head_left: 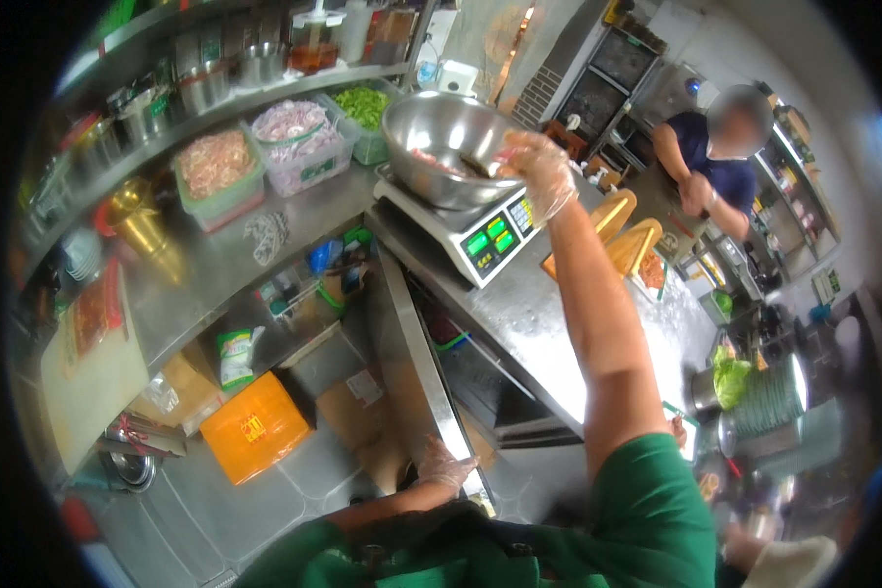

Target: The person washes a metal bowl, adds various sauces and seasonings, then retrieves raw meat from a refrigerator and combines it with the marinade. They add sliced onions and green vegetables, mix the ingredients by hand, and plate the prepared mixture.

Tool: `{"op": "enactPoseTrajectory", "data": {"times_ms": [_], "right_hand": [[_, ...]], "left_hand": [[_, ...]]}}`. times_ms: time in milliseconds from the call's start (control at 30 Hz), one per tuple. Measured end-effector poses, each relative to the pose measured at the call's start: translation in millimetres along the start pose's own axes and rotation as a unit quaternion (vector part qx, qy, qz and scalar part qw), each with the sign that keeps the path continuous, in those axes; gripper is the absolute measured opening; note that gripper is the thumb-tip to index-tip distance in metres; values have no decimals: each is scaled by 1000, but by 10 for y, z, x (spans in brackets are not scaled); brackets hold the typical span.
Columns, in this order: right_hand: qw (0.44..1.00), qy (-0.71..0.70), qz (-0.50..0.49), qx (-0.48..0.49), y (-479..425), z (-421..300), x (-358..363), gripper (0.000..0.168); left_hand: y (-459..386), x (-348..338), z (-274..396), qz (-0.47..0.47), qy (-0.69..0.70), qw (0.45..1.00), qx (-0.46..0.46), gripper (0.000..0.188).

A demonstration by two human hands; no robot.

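My right hand [547,176], in a clear plastic glove, is at the right rim of a wide stainless steel bowl [430,121]. Pinkish food, apparently raw meat [511,156], shows between its curled fingers. Some pink pieces and a dark strip lie inside the bowl. Under the bowl is a white digital scale [478,253] with lit green displays. My left hand [445,469], gloved too, is low in front of me, holding the edge of a long steel door or panel [411,345] that stands out from beneath the counter.
Tubs of raw meat [217,165], sliced onions [294,128] and chopped greens [364,106] line the steel counter. Wooden lids [632,246] lie right of the scale. A person [705,162] stands across the worktop. An orange wrapped box [257,426] is on the floor at left.
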State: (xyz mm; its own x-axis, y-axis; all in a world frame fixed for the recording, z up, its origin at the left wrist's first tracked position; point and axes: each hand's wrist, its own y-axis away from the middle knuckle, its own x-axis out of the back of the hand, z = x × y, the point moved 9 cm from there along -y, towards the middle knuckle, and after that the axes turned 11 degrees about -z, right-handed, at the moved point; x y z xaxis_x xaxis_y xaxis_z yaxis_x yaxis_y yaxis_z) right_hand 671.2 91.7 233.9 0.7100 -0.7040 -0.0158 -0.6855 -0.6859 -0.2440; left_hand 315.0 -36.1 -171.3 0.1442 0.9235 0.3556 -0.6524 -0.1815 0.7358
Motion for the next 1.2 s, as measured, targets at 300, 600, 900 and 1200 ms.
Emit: {"op": "enactPoseTrajectory", "data": {"times_ms": [300, 600, 900, 1200], "right_hand": [[1000, 17, -9, -8, -287, -68, 376, 26], [982, 145, -70, -94, -1083, 204, 84, 26], [976, -54, -213, -10, -1302, 74, -136, 20], [957, 280, 22, -69, -727, 137, 639, 15]], "left_hand": [[-496, 789, 777, -31, -84, 996, 21, 98], [-1836, 2588, -1319, 135, -63, 976, 159, 54], [-2784, 2821, -2254, -196, -340, 915, 92, 32], [-3323, 2705, -493, -215, -245, 944, 41, 24]]}}
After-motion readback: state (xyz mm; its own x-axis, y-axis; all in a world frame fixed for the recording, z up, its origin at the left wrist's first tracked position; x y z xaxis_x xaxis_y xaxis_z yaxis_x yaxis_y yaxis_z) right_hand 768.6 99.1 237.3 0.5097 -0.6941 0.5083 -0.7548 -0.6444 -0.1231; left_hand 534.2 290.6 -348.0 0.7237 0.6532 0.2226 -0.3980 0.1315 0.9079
